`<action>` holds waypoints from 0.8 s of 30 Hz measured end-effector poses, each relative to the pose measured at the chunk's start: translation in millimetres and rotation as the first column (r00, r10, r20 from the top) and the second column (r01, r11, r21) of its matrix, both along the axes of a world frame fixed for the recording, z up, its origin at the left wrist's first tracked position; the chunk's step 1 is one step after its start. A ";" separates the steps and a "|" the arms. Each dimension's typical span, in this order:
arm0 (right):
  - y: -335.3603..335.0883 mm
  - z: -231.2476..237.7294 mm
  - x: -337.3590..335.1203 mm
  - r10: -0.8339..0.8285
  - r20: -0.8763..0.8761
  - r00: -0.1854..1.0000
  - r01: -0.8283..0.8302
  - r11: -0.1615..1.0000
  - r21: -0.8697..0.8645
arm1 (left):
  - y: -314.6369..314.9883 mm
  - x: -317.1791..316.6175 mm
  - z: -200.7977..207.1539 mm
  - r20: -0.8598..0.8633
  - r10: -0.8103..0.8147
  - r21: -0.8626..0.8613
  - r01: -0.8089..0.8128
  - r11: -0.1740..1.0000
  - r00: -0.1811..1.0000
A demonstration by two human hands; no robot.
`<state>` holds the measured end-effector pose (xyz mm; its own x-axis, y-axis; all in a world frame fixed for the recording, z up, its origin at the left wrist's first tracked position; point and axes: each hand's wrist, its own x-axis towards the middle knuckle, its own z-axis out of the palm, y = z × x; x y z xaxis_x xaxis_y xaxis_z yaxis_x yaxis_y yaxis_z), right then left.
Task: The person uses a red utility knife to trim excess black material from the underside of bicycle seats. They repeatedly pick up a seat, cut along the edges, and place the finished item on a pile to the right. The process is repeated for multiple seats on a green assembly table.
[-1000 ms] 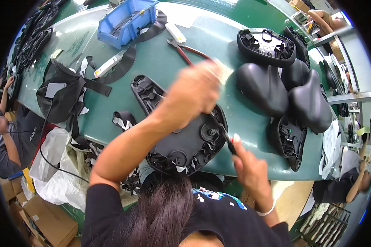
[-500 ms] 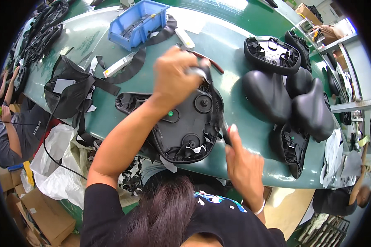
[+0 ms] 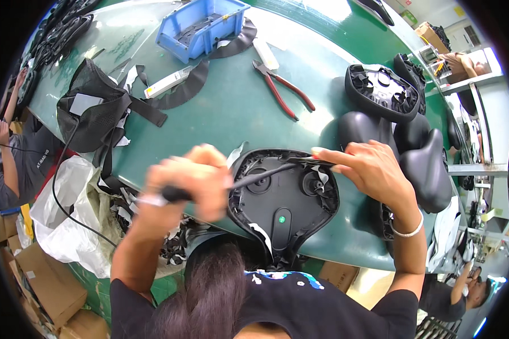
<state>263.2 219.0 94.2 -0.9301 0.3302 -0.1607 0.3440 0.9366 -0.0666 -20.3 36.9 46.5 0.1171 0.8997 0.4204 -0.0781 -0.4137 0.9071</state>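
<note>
A black bicycle saddle (image 3: pixel 254 212) lies upside down at the near table edge, its wide end away from me and its nose toward my body. Loose cover edges and white scraps line its rim. My left hand (image 3: pixel 192 181), smeared by motion, is closed round a screwdriver-like tool (image 3: pixel 254 178) with a black handle and long shaft. The shaft reaches across the saddle's underside to its far right rim. There, my right hand (image 3: pixel 373 169) pinches with thumb and forefinger at a thin dark piece (image 3: pixel 312 161); what exactly it is I cannot make out.
Red-handled pliers (image 3: pixel 281 93) lie beyond the saddle. A blue bin (image 3: pixel 195 39) stands at the back, with dark strips nearby. Several saddles (image 3: pixel 427 155) are heaped on the right. At left are a black mesh bag (image 3: pixel 90 96), a cable and a white plastic sack (image 3: pixel 73 220).
The saddle has turned, so its nose now points toward me instead of left. My left hand has come down and left; my right hand has gone up to the far rim. The pliers are uncovered.
</note>
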 end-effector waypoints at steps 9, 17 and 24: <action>-72.5 4.3 52.2 -0.410 0.076 0.909 0.412 0.911 -0.008 | 51.4 -85.7 41.7 0.817 -0.399 0.307 0.270 0.913 0.418; -41.9 5.4 44.1 -0.345 -0.024 0.938 0.333 0.921 -0.202 | 114.0 53.5 -11.3 -0.709 -0.150 0.020 0.233 0.972 0.689; -39.4 -10.1 55.3 -0.342 -0.090 0.935 0.306 0.910 -0.279 | 113.9 42.1 -11.6 -0.854 -0.191 -0.190 0.053 0.980 0.484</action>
<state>318.5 179.5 84.1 -0.7976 0.5810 -0.1618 0.5963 0.7193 -0.3564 21.8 150.8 34.9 0.4712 0.8795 -0.0672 0.7327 -0.3479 0.5848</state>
